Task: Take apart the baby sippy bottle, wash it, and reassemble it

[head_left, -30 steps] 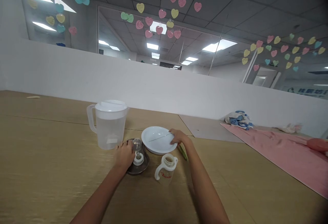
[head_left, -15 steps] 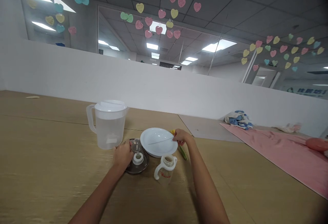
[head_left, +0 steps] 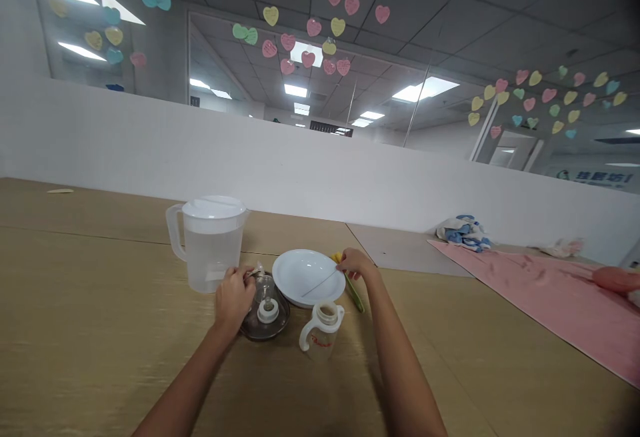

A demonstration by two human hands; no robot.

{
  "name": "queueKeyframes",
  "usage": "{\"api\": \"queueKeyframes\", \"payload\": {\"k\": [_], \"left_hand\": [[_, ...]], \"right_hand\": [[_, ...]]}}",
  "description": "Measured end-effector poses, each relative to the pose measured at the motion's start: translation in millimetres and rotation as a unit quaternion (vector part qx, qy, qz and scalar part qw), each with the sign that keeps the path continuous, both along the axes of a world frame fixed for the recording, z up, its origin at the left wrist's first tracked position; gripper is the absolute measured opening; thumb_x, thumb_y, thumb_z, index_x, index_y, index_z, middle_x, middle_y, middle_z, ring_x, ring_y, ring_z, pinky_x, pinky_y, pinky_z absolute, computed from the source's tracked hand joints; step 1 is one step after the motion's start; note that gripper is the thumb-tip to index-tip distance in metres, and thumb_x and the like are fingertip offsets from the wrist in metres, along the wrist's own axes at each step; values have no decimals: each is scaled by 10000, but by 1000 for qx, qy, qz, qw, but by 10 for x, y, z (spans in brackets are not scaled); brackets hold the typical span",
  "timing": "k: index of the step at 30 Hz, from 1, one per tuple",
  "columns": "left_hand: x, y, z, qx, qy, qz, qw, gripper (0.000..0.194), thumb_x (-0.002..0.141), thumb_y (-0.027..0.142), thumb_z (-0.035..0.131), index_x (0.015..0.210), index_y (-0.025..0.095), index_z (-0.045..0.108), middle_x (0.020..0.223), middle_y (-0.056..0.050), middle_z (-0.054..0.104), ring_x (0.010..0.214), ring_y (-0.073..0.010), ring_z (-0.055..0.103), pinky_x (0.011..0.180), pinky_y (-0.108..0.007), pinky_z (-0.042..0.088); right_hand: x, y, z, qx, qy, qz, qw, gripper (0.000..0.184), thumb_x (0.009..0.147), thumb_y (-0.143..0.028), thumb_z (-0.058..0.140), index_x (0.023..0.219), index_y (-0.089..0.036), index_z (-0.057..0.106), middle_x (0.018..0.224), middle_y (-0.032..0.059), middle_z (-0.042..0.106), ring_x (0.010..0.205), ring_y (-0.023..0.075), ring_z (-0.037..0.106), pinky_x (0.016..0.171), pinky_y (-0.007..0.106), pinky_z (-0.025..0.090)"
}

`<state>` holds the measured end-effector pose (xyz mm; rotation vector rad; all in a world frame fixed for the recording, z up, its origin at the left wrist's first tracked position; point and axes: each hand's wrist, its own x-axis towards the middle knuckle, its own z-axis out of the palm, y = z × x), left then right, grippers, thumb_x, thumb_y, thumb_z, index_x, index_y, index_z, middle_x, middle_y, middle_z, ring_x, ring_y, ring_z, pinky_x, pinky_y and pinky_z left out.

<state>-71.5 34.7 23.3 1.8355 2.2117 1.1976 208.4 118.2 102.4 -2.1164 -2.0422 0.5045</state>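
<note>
First, the left hand was closed in a pinch around a small pale piece, too small for me to tell what it was. This hand was over a dark round tray, which carried a clear dome and a white bottle collar. The right hand had its fingertips gripped on the end of a thin straight rod, and this rod lay across a white plate. Just beside the plate, a green and yellow handle rested on the wooden table.

Near the tray, a plastic pitcher with water and a white lid stood almost touching the left hand. In front of the plate, a baby bottle with white handles stood upright between both arms. Farther right, the table met a pink mat, with a blue and white cloth well apart from the hands. Wide wood surface stretched to the left of the pitcher.
</note>
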Motion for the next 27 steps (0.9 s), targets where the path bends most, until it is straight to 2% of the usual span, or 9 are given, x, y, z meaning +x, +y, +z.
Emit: {"api": "queueKeyframes", "payload": {"k": [6,8,11,14,20,24,27], "left_hand": [[15,-31,40,121,-43,-35,991,301,822,253,378,875,153,656,922,-94,584,842,-211,582,776,-318,462],[28,-24,34,164,-66,-72,982,299,820,257,381,895,152,651,933,-93,583,890,-213,571,825,-331,456],[66,-25,23,198,-97,-159,962,305,819,247,378,948,169,644,988,-79,586,951,-201,559,874,-333,446],[145,-68,15,196,-107,-239,945,316,825,235,365,990,182,630,1031,-71,584,988,-192,552,899,-330,436],[358,-209,-12,159,-92,-335,924,337,836,229,341,1008,192,628,1051,-81,589,1008,-192,556,907,-330,435],[411,-213,-50,127,-65,-357,923,320,865,264,338,983,196,627,1028,-80,621,975,-191,573,875,-325,458],[404,-169,-94,123,-36,-347,929,327,883,317,343,969,188,631,1011,-82,650,966,-200,578,913,-360,440]], "right_hand": [[19,20,-15,-20,2,8,1000,141,655,-151,643,778,-91,613,728,99,669,531,171,621,474,242,487],[26,25,-18,-27,3,10,1000,128,652,-153,652,759,-95,611,690,81,661,515,161,613,476,239,488],[31,29,-18,-32,8,9,999,132,653,-157,660,758,-97,609,666,69,652,501,156,605,480,246,493],[32,32,-21,-37,15,5,999,147,649,-164,669,760,-93,603,675,76,649,504,159,605,482,255,497],[28,20,-10,-40,26,-1,999,162,645,-159,662,776,-96,589,706,88,655,519,172,614,477,271,501],[-5,-16,44,-15,28,-3,999,171,644,-161,664,780,-104,578,698,93,657,530,178,619,481,263,487],[-60,-47,97,47,31,-1,998,166,663,-183,653,794,-124,568,724,83,661,584,168,625,515,237,472]]}}
